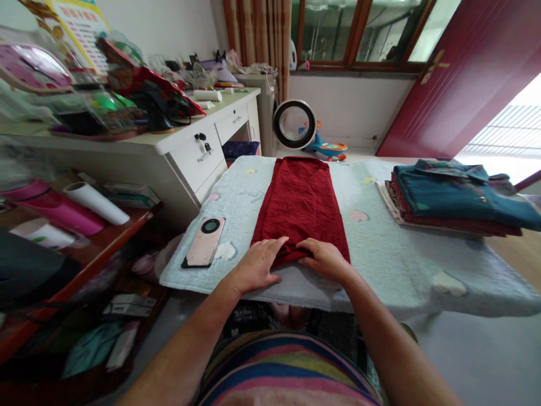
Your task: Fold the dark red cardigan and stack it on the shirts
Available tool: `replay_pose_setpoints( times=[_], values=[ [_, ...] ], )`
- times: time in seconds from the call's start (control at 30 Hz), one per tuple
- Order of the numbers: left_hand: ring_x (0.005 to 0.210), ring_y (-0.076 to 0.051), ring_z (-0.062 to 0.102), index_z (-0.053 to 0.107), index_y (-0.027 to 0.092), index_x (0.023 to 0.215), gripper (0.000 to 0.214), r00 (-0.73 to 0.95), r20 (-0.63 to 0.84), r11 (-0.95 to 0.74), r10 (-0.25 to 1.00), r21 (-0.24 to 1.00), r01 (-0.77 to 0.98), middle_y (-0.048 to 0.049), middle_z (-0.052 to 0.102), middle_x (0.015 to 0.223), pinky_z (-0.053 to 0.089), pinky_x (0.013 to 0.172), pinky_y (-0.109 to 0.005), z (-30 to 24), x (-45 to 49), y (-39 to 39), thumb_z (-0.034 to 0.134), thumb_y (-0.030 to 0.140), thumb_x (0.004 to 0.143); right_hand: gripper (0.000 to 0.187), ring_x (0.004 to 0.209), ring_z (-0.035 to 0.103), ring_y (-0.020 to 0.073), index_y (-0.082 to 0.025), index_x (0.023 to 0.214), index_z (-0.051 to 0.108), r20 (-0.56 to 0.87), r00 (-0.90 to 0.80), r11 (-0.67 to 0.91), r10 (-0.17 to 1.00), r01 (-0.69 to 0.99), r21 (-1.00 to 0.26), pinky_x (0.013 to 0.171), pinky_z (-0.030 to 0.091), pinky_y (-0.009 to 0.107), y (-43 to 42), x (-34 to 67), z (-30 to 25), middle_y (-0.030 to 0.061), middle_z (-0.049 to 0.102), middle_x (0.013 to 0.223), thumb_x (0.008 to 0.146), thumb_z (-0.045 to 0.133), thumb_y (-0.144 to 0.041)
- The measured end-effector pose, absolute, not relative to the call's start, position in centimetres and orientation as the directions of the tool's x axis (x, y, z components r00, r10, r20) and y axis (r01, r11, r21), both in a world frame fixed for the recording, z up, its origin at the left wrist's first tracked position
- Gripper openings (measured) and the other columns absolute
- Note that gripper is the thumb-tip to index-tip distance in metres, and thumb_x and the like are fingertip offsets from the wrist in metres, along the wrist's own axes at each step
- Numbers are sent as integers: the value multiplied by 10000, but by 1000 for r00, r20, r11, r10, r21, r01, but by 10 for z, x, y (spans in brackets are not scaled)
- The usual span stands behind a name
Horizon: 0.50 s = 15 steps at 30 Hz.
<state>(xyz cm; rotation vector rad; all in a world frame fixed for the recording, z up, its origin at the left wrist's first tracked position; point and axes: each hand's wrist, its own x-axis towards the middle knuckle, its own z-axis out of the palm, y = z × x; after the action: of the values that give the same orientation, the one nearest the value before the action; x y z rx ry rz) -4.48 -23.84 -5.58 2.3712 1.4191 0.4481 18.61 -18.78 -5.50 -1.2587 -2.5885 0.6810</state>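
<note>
A dark red garment (pixel 302 197) lies folded into a long strip on the light blue covered table; its exact kind I cannot tell. Both hands are at its near edge. My left hand (pixel 258 264) grips the left part of that edge, fingers on top and thumb lower down. Across a small gap, my right hand (pixel 324 258) has its fingers curled on the right part, where the fabric is bunched. To the left of the garment rests a pinkish phone (pixel 203 242), its round camera ring facing up.
Folded clothes (pixel 460 197) are stacked at the table's right, a blue-green collared shirt on top. A white desk (pixel 190 158) crowded with items stands at left, beside a brown shelf (pixel 139 228). Beyond the table are an open round washer door (pixel 295 124) and a blue-orange toy (pixel 327 148).
</note>
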Motion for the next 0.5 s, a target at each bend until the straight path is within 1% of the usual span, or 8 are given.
replay_pose_setpoints(
  times=[0.07, 0.1, 0.17, 0.23, 0.3, 0.4, 0.5],
  values=[
    [1307, -271, 455, 298, 215, 1472, 904, 406, 159, -433, 900, 437, 788, -110, 473, 1450, 348, 1118, -449, -61, -52, -243, 715, 175, 670, 353, 1086, 620, 199, -242, 1225, 633, -33, -625, 520, 780, 676, -522, 920, 433, 290, -183, 189, -57, 37, 664, 1216, 879, 609, -309],
    [1298, -259, 464, 327, 207, 1458, 857, 372, 181, -413, 910, 447, 794, -109, 493, 1430, 353, 1119, -442, -63, -55, -244, 672, 121, 678, 352, 1088, 619, 198, -240, 1226, 633, -33, -626, 515, 779, 669, -536, 924, 433, 291, -181, 190, -57, 39, 665, 1218, 880, 605, -305],
    [1236, -235, 518, 449, 191, 1375, 727, 315, 195, -370, 929, 481, 795, -96, 572, 1338, 391, 1091, -419, -67, -60, -244, 574, 28, 677, 347, 1079, 620, 196, -238, 1221, 634, -32, -627, 513, 779, 665, -543, 919, 433, 287, -181, 190, -56, 39, 667, 1204, 880, 600, -298],
    [1144, -218, 578, 566, 188, 1249, 619, 307, 177, -354, 935, 518, 779, -74, 643, 1222, 438, 1043, -393, -68, -64, -243, 504, -14, 668, 345, 1051, 623, 194, -238, 1217, 635, -38, -625, 520, 780, 681, -516, 894, 433, 279, -185, 189, -53, 39, 662, 1181, 878, 597, -290],
    [1080, -204, 606, 626, 195, 1165, 564, 326, 161, -360, 931, 544, 758, -55, 674, 1156, 465, 1003, -367, -67, -65, -242, 469, -26, 671, 355, 994, 630, 191, -250, 1234, 624, -54, -605, 522, 794, 725, -449, 843, 433, 278, -194, 184, -49, 40, 648, 1159, 884, 567, -254],
    [1050, -196, 612, 660, 202, 1121, 540, 348, 148, -370, 926, 539, 756, -46, 687, 1120, 470, 987, -349, -64, -65, -240, 442, -27, 683, 444, 908, 621, 198, -270, 1295, 581, -69, -544, 506, 836, 813, -287, 765, 415, 303, -214, 173, -47, 57, 624, 1129, 890, 460, -136],
    [1030, -195, 607, 663, 195, 1111, 525, 366, 124, -375, 922, 513, 772, -50, 686, 1098, 469, 977, -342, -63, -65, -240, 436, -21, 689, 502, 926, 584, 231, -259, 1335, 543, -22, -493, 484, 870, 861, -154, 760, 392, 338, -230, 162, -52, 86, 603, 1133, 881, 412, -88]
  ],
)
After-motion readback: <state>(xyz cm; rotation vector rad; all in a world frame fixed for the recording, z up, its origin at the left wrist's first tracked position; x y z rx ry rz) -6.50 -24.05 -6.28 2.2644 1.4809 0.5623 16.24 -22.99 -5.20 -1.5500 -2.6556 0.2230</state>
